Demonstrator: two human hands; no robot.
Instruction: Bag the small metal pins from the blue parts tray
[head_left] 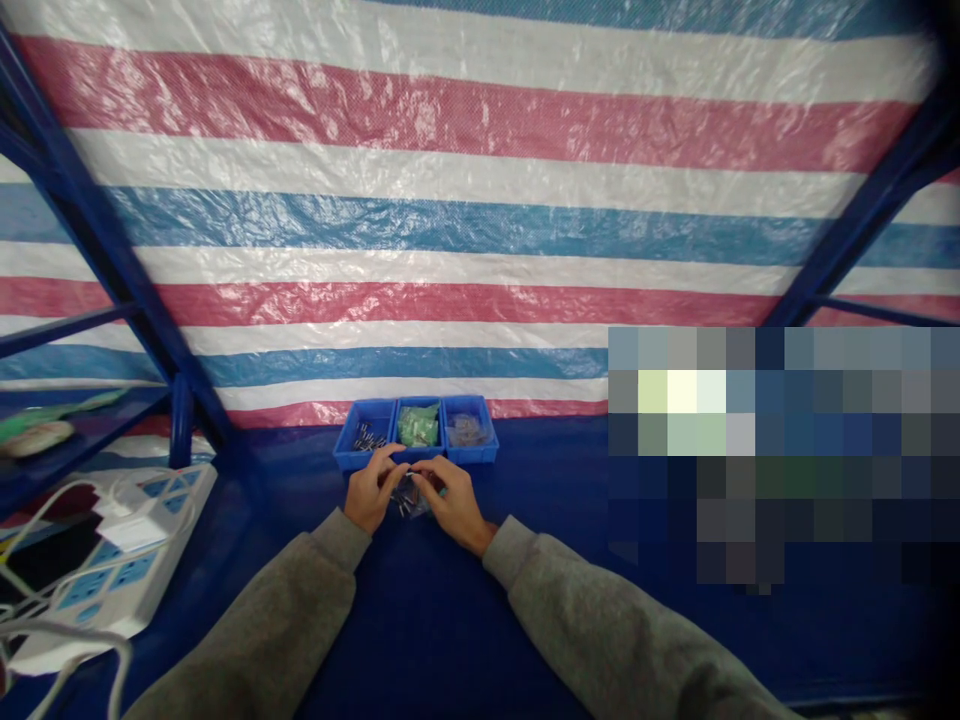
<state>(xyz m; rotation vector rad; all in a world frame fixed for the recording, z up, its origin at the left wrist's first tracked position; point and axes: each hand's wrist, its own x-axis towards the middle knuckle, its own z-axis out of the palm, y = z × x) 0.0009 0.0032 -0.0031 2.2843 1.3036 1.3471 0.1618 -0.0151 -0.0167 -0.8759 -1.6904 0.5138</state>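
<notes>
Two fuzzy grey sleeves [622,610] are nearest, reaching up from the bottom over a shiny dark blue table [450,640]. The left hand [369,492] and the right hand [454,500] meet in the middle. Each has its thumb and pointing finger pinched shut on a tiny pale thing [410,474], too small to name. Just below it, between the hands, is a small see-through plastic bag [410,503] with thin, dark and silvery bits.

Right behind the hands, three blue plastic boxes stand side by side. The left box [346,452] has thin metal bits [369,437], the middle box [429,454] has green packets [418,426], and the right box [480,455] has see-through little bags [466,430].

Over at the left are a long white power strip [161,560] and loopy white cords [124,660]. A shiny plastic sheet [480,240] with red, white and blue stripes hangs behind, between blue metal bars [124,240]. The right side is partly hidden by blurry squares.
</notes>
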